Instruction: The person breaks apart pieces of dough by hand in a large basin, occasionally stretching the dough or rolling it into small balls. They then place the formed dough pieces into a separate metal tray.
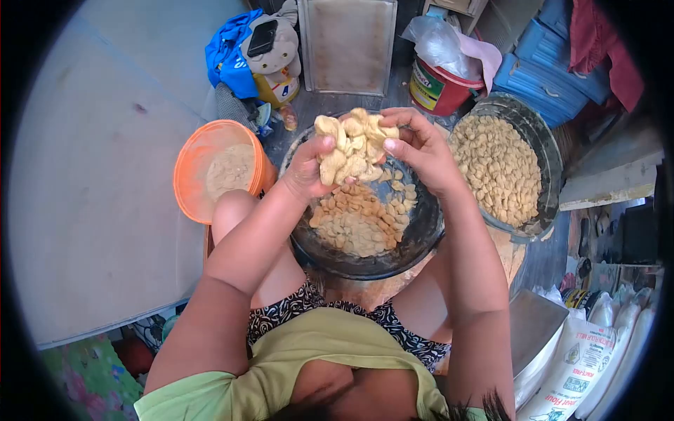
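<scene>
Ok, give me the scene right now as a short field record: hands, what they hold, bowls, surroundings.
left hand: cupped under a clump of dough pieces
right hand: grip on the same clump from the other side
clump position: held above dark bowl
dark bowl contents: loose pale pieces
second bowl: right of it, full of similar pieces
orange tub: left, holds powder
red bucket: behind

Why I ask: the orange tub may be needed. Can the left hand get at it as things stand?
Probably not at once: the left hand and right hand are cupped around a clump of pale pieces over the dark pan. The orange tub sits open beside the left forearm, nothing between.
</scene>
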`<state>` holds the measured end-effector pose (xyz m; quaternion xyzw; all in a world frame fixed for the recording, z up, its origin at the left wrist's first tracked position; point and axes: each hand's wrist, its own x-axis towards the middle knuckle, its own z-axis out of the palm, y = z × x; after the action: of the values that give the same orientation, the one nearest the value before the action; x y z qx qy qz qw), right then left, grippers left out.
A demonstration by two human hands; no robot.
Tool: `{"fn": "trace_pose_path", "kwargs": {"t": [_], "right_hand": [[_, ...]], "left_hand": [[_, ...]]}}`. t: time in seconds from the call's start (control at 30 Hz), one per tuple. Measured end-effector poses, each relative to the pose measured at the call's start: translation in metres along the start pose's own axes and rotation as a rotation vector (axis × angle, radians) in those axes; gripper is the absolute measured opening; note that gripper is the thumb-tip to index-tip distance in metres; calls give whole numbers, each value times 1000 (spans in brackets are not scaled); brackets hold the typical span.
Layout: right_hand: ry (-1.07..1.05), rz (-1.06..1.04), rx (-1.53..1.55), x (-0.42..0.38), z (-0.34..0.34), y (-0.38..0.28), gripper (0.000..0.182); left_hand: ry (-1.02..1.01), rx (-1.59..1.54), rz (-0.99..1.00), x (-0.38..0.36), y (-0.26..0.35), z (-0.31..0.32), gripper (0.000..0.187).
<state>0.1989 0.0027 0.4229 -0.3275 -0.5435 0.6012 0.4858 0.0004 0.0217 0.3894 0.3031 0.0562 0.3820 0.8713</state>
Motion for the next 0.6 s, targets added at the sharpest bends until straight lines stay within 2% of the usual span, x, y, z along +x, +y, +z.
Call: {"fn": "trace_pose_path", "kwargs": {"t": [0.07,0.3,0.37,0.4,0.47,0.6], "right_hand": [[-19,-103,-27,4,2,6,38],[-4,-22,289,13,6,-2,44],[-36,180,169,16,5,-5,46],[-39,184,169,18,2,-4,46],[-10,401,230,22,-3,0,46],[-71,418,38,31,-2,9,39]], "left_hand": [[16,36,14,-9,4,6,65],[174,-159,135,-19,0,-15,59],[133,-82,125,-14,5,-18,59],[129,-4,145,-11,6,-20,59],[121,51,160,-6,10,-14,59],[123,121,193,-4,9,-21,59]]}}
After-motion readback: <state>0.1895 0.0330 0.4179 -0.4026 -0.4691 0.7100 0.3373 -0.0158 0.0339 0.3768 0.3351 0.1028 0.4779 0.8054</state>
